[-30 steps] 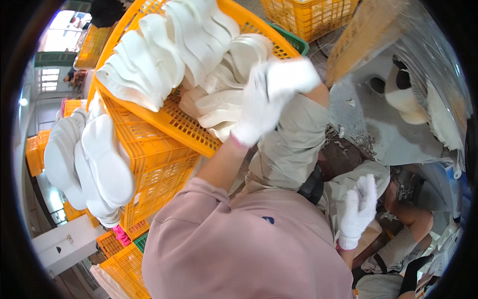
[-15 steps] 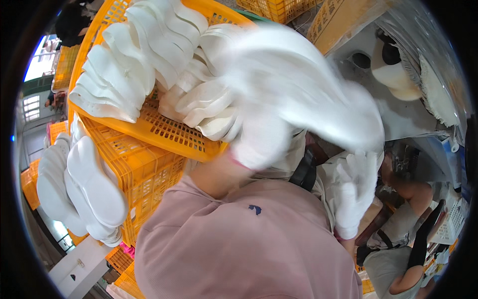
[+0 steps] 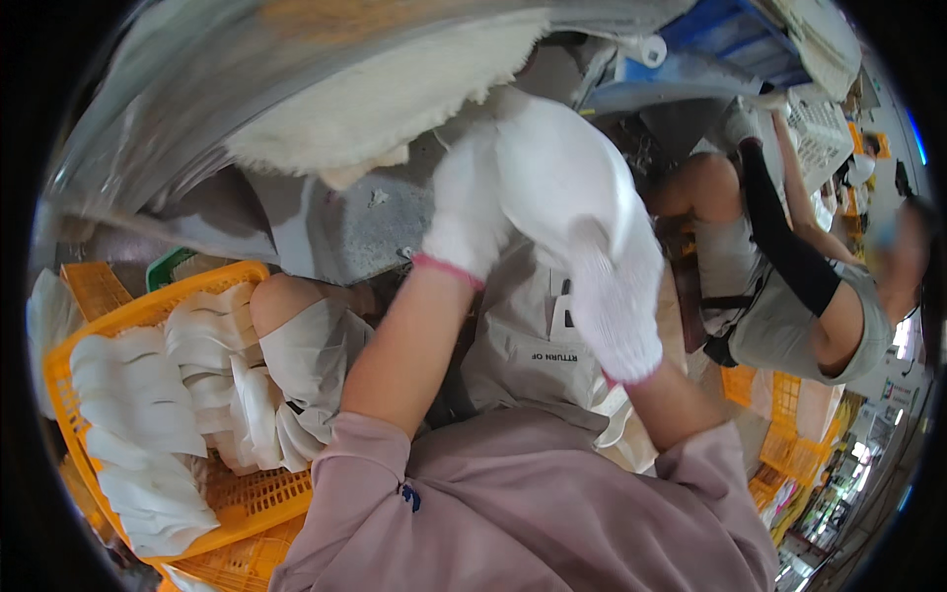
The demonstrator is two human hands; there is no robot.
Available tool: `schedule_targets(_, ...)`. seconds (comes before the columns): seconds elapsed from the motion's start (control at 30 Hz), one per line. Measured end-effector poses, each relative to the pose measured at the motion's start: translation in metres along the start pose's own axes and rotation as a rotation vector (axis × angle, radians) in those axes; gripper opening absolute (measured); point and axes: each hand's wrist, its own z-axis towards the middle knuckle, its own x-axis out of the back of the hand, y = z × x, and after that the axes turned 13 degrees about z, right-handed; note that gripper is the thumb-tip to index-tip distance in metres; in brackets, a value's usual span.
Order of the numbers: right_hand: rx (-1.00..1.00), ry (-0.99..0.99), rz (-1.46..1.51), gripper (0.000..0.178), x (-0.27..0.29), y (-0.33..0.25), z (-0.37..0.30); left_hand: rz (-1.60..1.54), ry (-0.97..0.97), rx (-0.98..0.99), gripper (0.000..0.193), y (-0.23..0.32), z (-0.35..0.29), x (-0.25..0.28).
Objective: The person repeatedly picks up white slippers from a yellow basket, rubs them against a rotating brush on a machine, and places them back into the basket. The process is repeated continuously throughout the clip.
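Note:
Both of my hands wear white knit gloves with pink cuffs. Between them is a white shoe sole (image 3: 567, 163), smooth and curved, held up in front of my lap. My left hand (image 3: 469, 202) grips its left edge, fingers partly hidden behind it. At its lower right end, my right hand (image 3: 617, 301) is closed on the sole. Just beyond the left hand hangs a cream, fluffy-edged piece (image 3: 385, 99) above a grey metal surface (image 3: 365, 222).
An orange crate (image 3: 256, 488) full of white soles (image 3: 133, 395) stands at left, by my knee. To the right sits another person (image 3: 819, 316) with a black sleeve. A blue bin (image 3: 735, 44) and a white basket (image 3: 819, 133) lie at far right.
My view has swung right, away from the crate, which now lies at lower left. The sole, blurred before, has come with my left hand to the grey metal surface; my right hand now grips it too.

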Motion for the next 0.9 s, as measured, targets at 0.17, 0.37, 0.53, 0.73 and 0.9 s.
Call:
schedule_targets(0.17, 0.095, -0.03, 0.063, 0.033, -0.029, 0.031, 0.075, 0.119, -0.034, 0.054, 0.037, -0.002, 0.059, 0.056)
schedule_targets(0.37, 0.203, -0.179, -0.238, 0.03, -0.043, 0.038, 0.124, 1.079, 0.359, 0.155, 0.057, 0.062, 0.018, 0.127)
schedule_targets(0.53, 0.379, -0.27, -0.574, 0.035, -0.057, 0.052, 0.146, 1.345, 0.085, 0.105, 0.048, 0.102, -0.048, 0.135)
schedule_targets(0.73, 0.191, -0.219, -0.404, 0.039, -0.072, 0.023, 0.135, 0.661, -0.193, 0.09, 0.039, 0.066, -0.058, 0.085)
schedule_targets(0.9, -0.171, -0.211, -0.176, 0.061, -0.036, 0.001, 0.074, 0.398, 0.243, -0.166, 0.036, 0.009, -0.022, 0.018)
